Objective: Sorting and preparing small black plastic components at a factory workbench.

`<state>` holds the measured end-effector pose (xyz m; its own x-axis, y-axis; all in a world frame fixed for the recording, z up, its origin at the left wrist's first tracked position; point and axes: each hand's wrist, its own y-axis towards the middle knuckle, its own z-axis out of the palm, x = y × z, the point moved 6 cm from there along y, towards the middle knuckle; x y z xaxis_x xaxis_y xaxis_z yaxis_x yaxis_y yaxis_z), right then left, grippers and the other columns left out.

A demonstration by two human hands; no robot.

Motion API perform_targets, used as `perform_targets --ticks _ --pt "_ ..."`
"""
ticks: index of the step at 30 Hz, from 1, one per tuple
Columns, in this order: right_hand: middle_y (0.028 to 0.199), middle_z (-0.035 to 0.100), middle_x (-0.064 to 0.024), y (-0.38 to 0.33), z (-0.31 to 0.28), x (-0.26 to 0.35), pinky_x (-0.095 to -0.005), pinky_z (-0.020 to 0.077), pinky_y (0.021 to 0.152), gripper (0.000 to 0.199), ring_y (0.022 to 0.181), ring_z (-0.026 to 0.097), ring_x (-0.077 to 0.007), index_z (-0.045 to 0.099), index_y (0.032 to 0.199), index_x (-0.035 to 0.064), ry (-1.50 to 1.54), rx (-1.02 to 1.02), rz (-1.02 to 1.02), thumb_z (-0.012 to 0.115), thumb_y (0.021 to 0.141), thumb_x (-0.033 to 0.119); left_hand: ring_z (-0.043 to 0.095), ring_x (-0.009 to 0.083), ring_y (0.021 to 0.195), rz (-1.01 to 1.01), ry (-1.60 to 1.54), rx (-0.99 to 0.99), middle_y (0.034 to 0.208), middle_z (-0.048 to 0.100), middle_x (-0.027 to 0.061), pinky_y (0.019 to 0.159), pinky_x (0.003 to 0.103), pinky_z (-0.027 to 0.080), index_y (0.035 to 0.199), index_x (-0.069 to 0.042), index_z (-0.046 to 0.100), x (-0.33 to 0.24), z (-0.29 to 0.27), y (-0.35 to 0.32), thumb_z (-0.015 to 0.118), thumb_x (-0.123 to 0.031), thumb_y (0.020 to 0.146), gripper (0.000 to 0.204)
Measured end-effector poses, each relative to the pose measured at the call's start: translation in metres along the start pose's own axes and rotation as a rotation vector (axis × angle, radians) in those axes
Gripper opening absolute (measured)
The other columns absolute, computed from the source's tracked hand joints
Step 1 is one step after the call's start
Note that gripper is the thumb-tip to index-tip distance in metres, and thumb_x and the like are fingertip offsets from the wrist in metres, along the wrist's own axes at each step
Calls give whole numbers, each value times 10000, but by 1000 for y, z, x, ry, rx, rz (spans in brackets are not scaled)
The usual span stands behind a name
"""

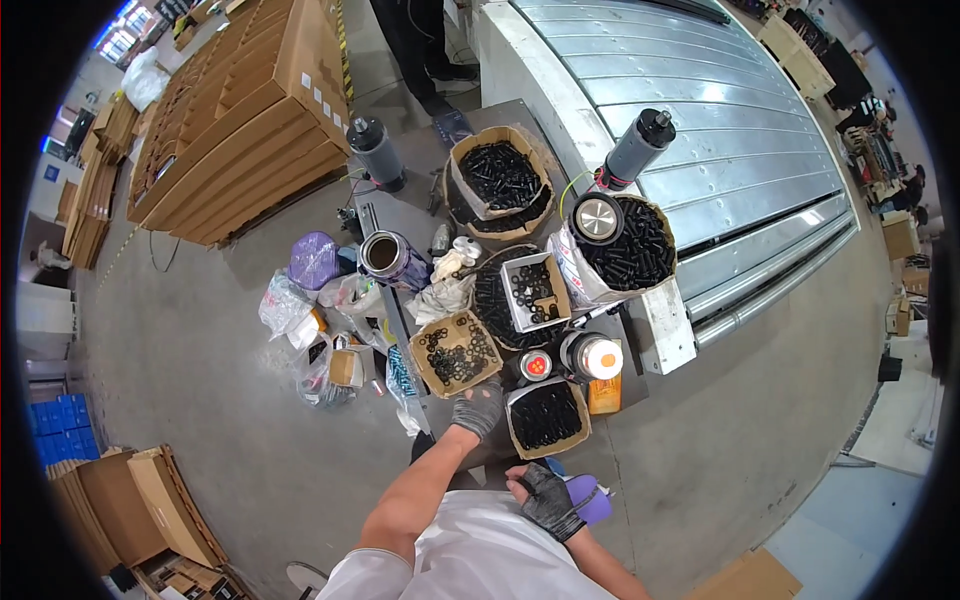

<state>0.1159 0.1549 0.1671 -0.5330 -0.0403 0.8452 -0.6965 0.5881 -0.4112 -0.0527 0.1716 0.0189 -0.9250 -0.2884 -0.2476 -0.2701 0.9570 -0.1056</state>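
My left hand [478, 410], in a grey fingerless glove, is at the near edge of a cardboard box [425, 372] of small black rings [460, 355]. Its fingertips are too small and hidden to read. Closer to my body, my right hand [550, 503], gloved alike, has its fingers curled in; what they hold, if anything, cannot be made out. Just beyond it stands a box of black cylindrical parts [545, 415]. A white box [535, 290] with more black rings rests on a larger container of black parts [490, 310].
Bottles [592, 357] and a round tin [535, 365] stand right of centre. Two upright grey motor-like cylinders [376, 155] [637, 150] flank the far boxes. A slatted metal conveyor [720, 130] runs at right. Plastic bags [290, 305] lie left; stacked cartons [250, 120] stand far left.
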Motion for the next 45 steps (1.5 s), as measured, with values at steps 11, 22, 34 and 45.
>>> perform_targets --ticks 11,22,34,45 --pt "901 666 -139 -4 65 44 -343 515 764 188 845 661 -267 647 1027 38 11 -203 34 644 857 116 663 302 681 97 -133 17 760 661 144 613 425 509 1030 10 584 8 6 -4 481 -137 857 249" --pt "959 659 -93 34 63 16 -283 480 815 228 896 616 -152 631 1063 -2 185 -393 102 618 917 173 665 313 717 -154 -860 115 743 666 149 655 411 516 925 -63 634 50 -61 -65 594 -235 886 181" --pt "885 677 -28 85 107 27 -266 489 752 321 814 597 -116 661 1072 -2 659 -112 249 535 975 277 581 350 952 40 -738 -53 984 587 160 831 416 475 953 -18 620 71 -140 -89 681 -113 771 214" --pt "932 676 -45 94 98 27 -287 486 774 244 846 599 -124 673 1055 7 518 -222 227 600 932 204 591 365 950 6 -569 55 1013 582 169 816 427 490 1022 -36 616 68 -144 -84 673 -120 788 254"
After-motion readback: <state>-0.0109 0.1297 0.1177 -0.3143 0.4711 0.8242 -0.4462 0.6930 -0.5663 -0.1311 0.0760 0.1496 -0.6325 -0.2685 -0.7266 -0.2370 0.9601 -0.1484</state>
